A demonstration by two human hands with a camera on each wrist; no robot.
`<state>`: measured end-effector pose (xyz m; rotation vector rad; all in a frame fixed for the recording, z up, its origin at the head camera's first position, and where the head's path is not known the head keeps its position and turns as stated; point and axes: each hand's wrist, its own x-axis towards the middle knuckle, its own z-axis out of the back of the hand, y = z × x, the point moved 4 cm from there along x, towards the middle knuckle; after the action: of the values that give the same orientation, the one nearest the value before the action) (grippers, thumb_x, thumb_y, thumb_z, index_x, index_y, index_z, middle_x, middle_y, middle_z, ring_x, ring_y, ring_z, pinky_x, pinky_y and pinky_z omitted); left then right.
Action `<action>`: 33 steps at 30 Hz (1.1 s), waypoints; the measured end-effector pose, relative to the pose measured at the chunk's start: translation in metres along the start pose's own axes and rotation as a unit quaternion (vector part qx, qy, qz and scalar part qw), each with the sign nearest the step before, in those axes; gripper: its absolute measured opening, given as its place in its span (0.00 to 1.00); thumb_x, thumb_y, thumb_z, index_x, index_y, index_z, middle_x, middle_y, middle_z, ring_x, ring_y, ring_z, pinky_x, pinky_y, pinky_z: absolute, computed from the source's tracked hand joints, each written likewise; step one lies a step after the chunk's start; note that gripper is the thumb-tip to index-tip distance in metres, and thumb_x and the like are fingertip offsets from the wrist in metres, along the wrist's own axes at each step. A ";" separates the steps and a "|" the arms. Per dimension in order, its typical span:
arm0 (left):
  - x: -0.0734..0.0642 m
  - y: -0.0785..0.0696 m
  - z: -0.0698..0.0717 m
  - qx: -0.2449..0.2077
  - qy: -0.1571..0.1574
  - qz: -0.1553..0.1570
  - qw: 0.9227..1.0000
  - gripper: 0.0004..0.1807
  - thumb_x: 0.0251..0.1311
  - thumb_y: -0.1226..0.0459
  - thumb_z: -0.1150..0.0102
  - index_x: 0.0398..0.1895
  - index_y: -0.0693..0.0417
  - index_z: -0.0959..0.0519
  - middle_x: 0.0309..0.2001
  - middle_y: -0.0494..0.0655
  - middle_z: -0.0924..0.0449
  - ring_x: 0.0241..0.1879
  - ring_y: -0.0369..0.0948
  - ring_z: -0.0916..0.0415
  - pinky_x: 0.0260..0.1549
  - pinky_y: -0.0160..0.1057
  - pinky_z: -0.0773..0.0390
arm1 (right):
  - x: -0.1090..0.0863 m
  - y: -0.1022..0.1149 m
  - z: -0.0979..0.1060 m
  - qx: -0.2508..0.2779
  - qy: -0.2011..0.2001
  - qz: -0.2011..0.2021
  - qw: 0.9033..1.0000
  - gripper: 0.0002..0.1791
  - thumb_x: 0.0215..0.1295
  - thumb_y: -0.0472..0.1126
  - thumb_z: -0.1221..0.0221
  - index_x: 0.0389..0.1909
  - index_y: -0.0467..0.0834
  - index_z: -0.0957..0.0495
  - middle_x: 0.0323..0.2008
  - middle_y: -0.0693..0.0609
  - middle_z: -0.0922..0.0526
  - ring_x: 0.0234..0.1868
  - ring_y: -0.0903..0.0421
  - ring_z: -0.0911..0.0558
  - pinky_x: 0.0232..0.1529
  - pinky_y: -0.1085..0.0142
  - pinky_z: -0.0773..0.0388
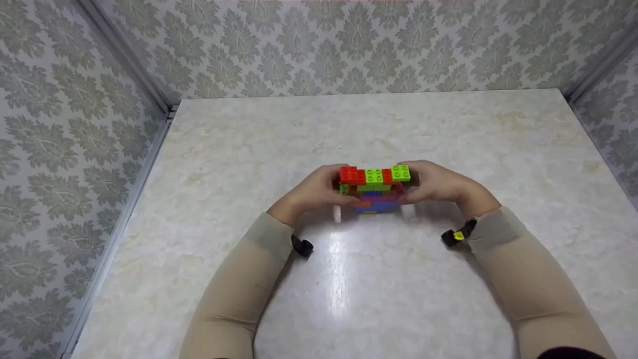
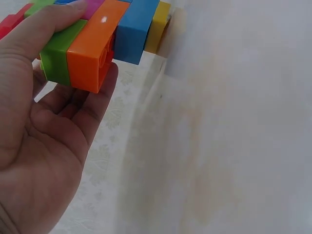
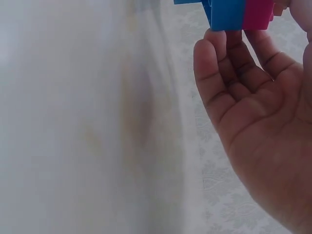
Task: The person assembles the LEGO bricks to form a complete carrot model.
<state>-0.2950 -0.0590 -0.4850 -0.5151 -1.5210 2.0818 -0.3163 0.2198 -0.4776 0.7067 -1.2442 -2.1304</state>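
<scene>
Between both hands stands a block figure [image 1: 374, 194] built from toy building bricks, with red and lime green bricks across its top and blue, pink and orange ones lower down. My left hand [image 1: 319, 188] grips its left side, the thumb lying along the near face. In the left wrist view that thumb presses on a green brick [image 2: 61, 61] beside an orange brick [image 2: 90, 53], with fingers behind. The right hand [image 1: 436, 183] holds the opposite side. Blue [image 3: 226, 14] and magenta bricks [image 3: 257, 13] meet its fingertips in the right wrist view, where the thumb is mostly cut off.
A pale marbled table [image 1: 224, 139] lies under the hands, with glare in front of the figure. Patterned wall panels [image 1: 324, 50] rise behind and at the sides. Black straps with small cameras [image 1: 452, 238] sit on both wrists, over beige sleeves.
</scene>
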 end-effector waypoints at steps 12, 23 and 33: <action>0.001 0.014 0.015 -0.020 -0.099 0.039 0.994 0.24 0.63 0.62 0.15 0.59 0.54 0.15 0.56 0.50 0.11 0.52 0.45 0.15 0.57 0.36 0.15 | 0.003 -0.002 0.004 -0.010 -0.075 -0.039 0.996 0.30 0.71 0.37 0.26 0.71 0.35 0.20 0.63 0.37 0.12 0.59 0.52 0.16 0.58 0.75 0.19; 0.003 0.018 0.023 -0.021 -0.167 0.083 0.982 0.22 0.65 0.60 0.15 0.57 0.52 0.15 0.55 0.49 0.14 0.52 0.46 0.18 0.56 0.36 0.15 | 0.006 -0.001 0.006 -0.009 -0.135 -0.087 0.987 0.27 0.76 0.43 0.30 0.70 0.34 0.17 0.59 0.40 0.11 0.51 0.56 0.17 0.54 0.76 0.20; 0.003 0.020 0.025 -0.036 -0.146 0.096 0.984 0.25 0.70 0.66 0.21 0.68 0.52 0.14 0.63 0.50 0.12 0.60 0.47 0.13 0.65 0.42 0.12 | 0.005 -0.010 0.011 0.034 -0.147 -0.115 0.982 0.30 0.78 0.45 0.29 0.75 0.39 0.19 0.69 0.39 0.14 0.56 0.58 0.16 0.57 0.75 0.17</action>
<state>-0.3149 -0.0810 -0.4966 -0.4106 -1.7774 2.3393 -0.3300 0.2268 -0.4823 0.6047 -1.4528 -2.4617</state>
